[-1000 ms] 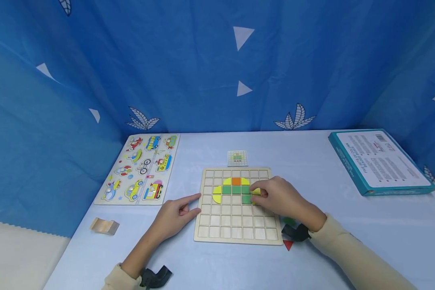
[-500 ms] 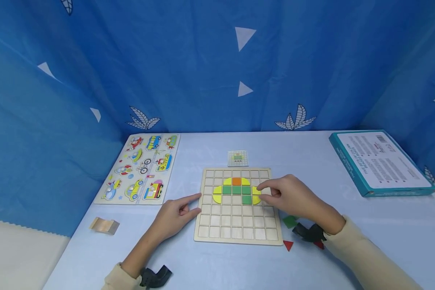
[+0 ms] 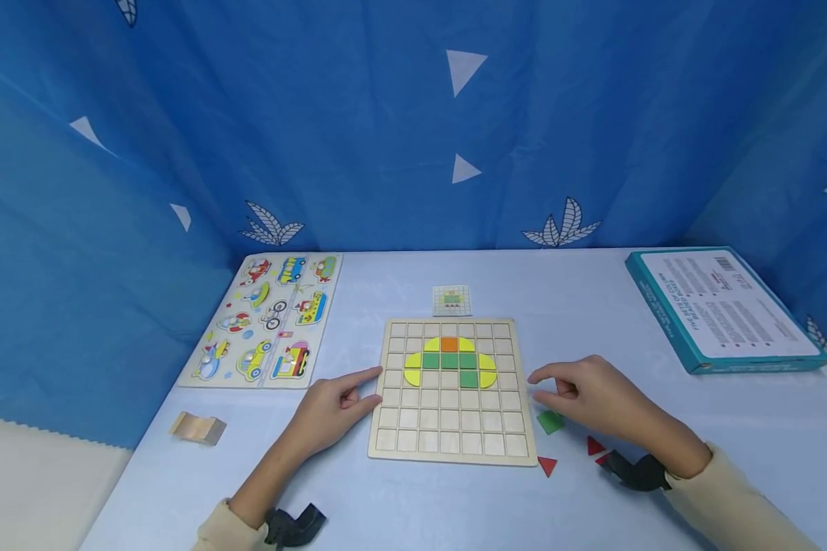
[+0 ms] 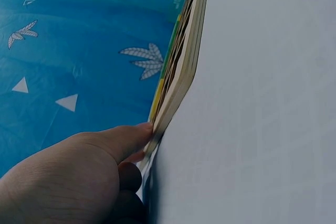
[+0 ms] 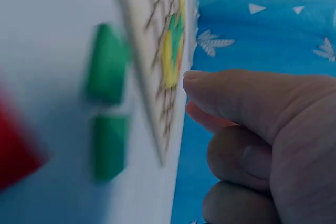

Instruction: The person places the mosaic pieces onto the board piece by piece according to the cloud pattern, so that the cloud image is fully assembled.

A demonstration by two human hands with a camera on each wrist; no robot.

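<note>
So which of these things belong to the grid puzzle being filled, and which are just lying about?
In use: grid board, pattern card, loose green square, red triangles, left hand, right hand.
Lying about: vehicle puzzle, teal box, wooden block.

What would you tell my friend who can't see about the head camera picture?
A wooden grid board on a pale blue table holds yellow, green and orange tiles. The left hand touches its left edge; the right hand hovers empty over a loose green tile beside red triangles.
</note>
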